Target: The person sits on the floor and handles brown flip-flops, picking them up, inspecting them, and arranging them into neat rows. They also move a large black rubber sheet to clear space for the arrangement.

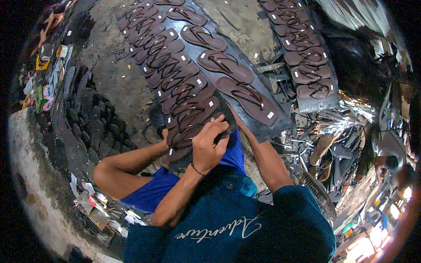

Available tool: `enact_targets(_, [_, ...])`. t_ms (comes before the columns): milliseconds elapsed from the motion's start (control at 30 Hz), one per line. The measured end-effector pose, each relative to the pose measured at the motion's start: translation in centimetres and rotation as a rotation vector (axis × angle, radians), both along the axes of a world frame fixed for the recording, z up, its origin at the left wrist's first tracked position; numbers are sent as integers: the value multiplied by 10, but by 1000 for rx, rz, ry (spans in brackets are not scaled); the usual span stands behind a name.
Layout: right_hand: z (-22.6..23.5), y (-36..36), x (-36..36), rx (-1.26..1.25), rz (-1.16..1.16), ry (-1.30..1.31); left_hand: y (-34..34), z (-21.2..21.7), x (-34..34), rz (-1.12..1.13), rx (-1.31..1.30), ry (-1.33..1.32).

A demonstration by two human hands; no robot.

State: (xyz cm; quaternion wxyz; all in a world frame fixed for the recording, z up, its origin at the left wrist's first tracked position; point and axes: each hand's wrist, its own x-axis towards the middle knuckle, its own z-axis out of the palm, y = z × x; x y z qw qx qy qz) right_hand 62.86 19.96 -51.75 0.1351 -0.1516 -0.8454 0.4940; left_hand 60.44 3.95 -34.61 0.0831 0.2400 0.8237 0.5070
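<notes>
Under left hand (pixel 209 143), brown sandal (pixel 188 131), touching

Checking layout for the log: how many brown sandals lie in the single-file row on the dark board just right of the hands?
4. The far sandal, the second sandal, the third sandal and the nearest sandal, beside the left hand. More may lie hidden beyond the top edge.
</notes>
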Motion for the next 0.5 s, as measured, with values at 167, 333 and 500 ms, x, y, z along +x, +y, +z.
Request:
enact_targets(167, [-31,-11,-21,-168,-9,-6,-8,27,-10,-2,-4,60])
enact_targets(333, [-82,-37,-52,-427,1,-58,-11,52,-19,18,17,33])
enact_targets(500, [-124,-54,-107,-589,16,-79,-24,80,-29,25,5,36])
